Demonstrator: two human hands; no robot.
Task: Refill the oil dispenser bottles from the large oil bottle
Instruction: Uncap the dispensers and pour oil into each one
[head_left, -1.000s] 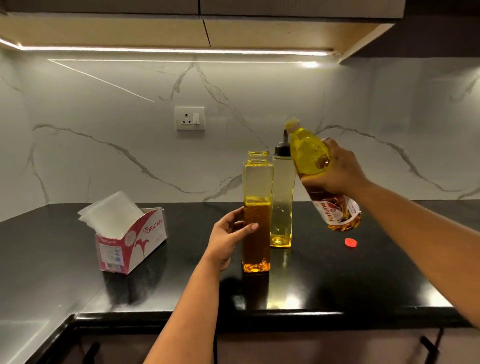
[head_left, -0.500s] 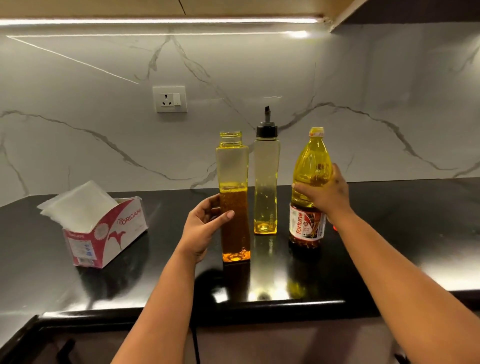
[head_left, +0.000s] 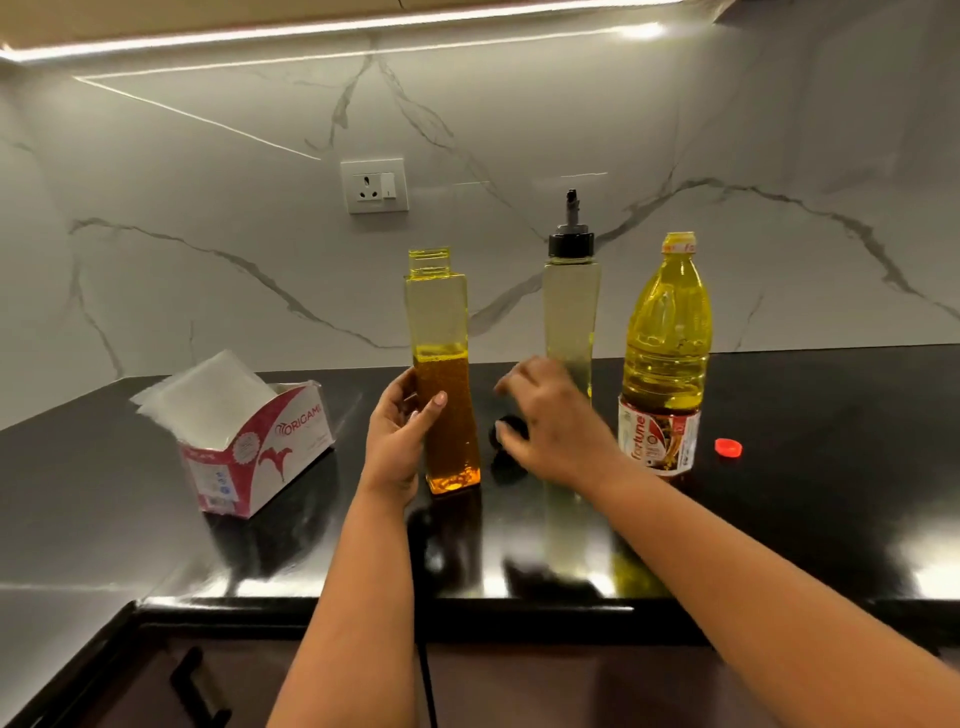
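An uncapped square dispenser bottle (head_left: 441, 312), about half full of amber oil, stands on the black counter (head_left: 831, 467). My left hand (head_left: 400, 431) grips its lower part. A second dispenser bottle (head_left: 571, 301) with a black spout cap stands to its right and looks almost empty. The large yellow oil bottle (head_left: 667, 332) stands upright and uncapped at the right, apart from both hands. My right hand (head_left: 556, 426), blurred, hovers with spread fingers over a black cap (head_left: 511, 423) lying between the two dispensers. The large bottle's red cap (head_left: 728, 447) lies on the counter to its right.
A red and white tissue box (head_left: 260, 452) sits at the left of the counter. A wall socket (head_left: 374, 185) is on the marble backsplash. The counter's front edge runs just below my forearms.
My right hand set the large oil bottle upright on the counter, let go of it and moved left to the black cap. My left hand stayed on the open dispenser.
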